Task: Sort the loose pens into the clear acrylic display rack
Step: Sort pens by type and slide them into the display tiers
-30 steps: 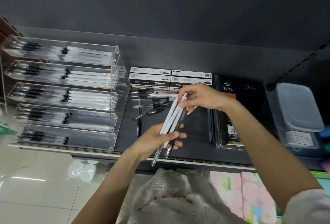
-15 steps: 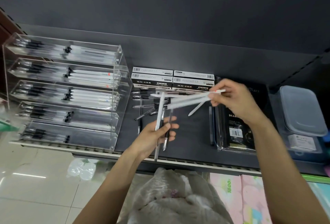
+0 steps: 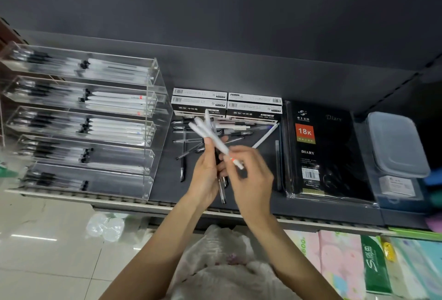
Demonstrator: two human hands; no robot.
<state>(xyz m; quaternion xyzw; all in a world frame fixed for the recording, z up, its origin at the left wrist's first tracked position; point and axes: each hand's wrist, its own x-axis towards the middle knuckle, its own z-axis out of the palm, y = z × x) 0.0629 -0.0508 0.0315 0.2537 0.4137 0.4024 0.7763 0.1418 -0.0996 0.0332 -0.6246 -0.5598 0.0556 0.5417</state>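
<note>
Several slim white plastic pens (image 3: 210,135), gripped by both the left hand (image 3: 205,175) and right hand (image 3: 248,180), are bunched for racking in the clear acrylic display rack (image 3: 150,132) to their left.

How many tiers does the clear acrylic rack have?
5. They are stacked like steps on the left of the shelf: top, second, third, fourth and bottom tier. Each one holds pens.

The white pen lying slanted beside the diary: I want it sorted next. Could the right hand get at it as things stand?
Probably not right away. The white pen lies in the open on the shelf, nothing over it, but the right hand is already pinching white pens, so it would need to free itself first.
</note>
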